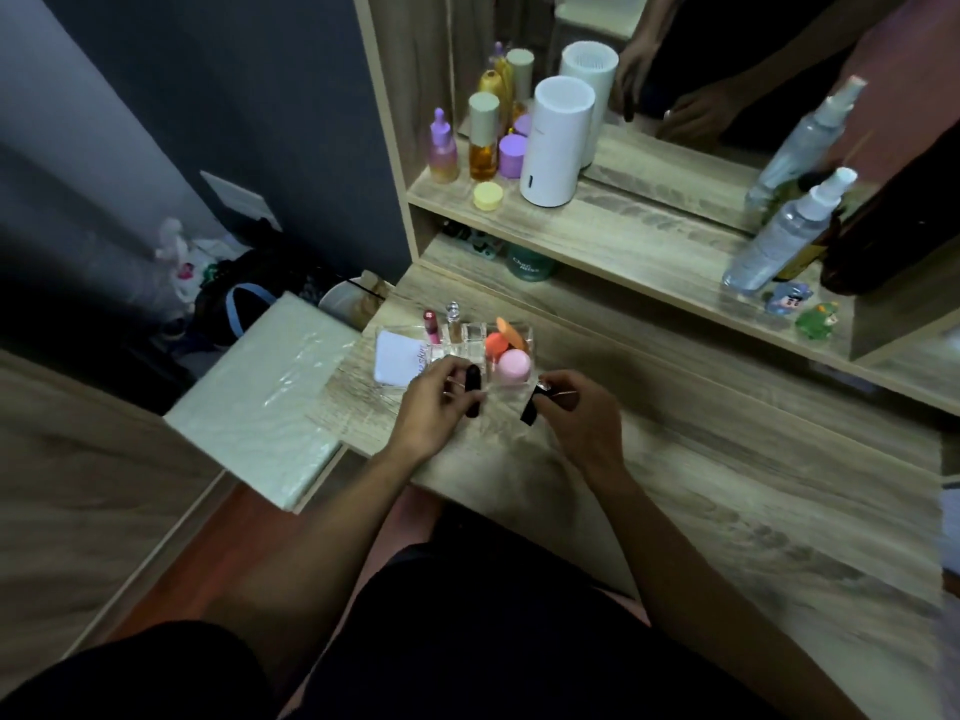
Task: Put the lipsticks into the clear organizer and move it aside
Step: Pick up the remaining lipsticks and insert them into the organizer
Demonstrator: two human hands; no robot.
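The clear organizer (470,334) stands on the wooden vanity near its left end. Its slots hold a pink lipstick (430,325) and a small silver-capped bottle (454,319); a white card, an orange sponge and a pink sponge (514,364) lie in its compartments. My left hand (434,402) grips a black lipstick (471,391) just in front of the organizer. My right hand (579,415) holds a second black lipstick (532,405), tilted, at the organizer's front right corner.
A raised shelf behind carries a white cylinder (557,142), purple and amber bottles (483,137), a yellow jar, spray bottles (784,236) and small figurines. A mirror backs the shelf. A plastic-wrapped stool (270,392) sits left of the vanity. My legs are under the front edge.
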